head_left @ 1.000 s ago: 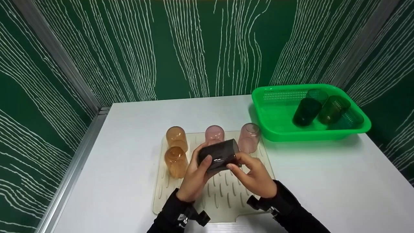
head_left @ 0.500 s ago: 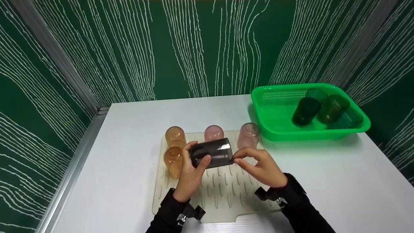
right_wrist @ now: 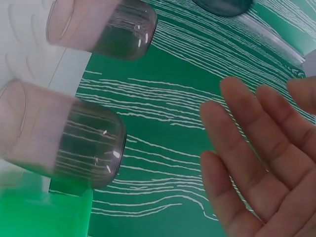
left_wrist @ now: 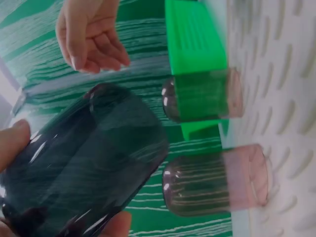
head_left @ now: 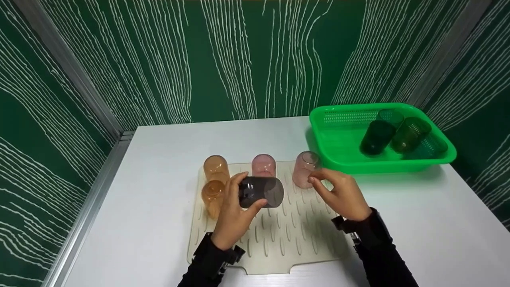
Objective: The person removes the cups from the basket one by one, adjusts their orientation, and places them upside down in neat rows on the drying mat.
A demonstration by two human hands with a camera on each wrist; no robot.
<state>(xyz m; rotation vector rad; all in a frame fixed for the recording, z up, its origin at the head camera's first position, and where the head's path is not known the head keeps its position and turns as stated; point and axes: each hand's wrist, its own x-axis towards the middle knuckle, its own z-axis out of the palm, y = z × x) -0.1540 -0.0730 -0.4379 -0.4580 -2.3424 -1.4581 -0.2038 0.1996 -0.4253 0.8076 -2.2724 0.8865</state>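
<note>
A: What's nearest?
B: The left hand (head_left: 233, 225), its thumb on the near side and fingers on the far side of a dark glass (head_left: 257, 189), gripping it in the air above the ridged mat (head_left: 279, 237).
A: Which way does the glass lie?
B: On its side. Its long axis runs crosswise, nearly level in the head view, one end in that hand and the other pointing right. Which end is the mouth, I can't tell for certain.
A: And the right hand (head_left: 344, 195)?
B: Apart from the glass, fingers loosely bent, nothing in them.
A: Beyond that?
B: Two amber glasses (head_left: 213, 189) on the mat's left side, one behind the other. Farther back, two pink glasses (head_left: 263, 164) stand bottom up, well apart.
A: Farthest?
B: A green basket (head_left: 382, 166) at the right, with dark tumblers (head_left: 376, 139) inside, before a green wall (head_left: 259, 59) with white lines.
</note>
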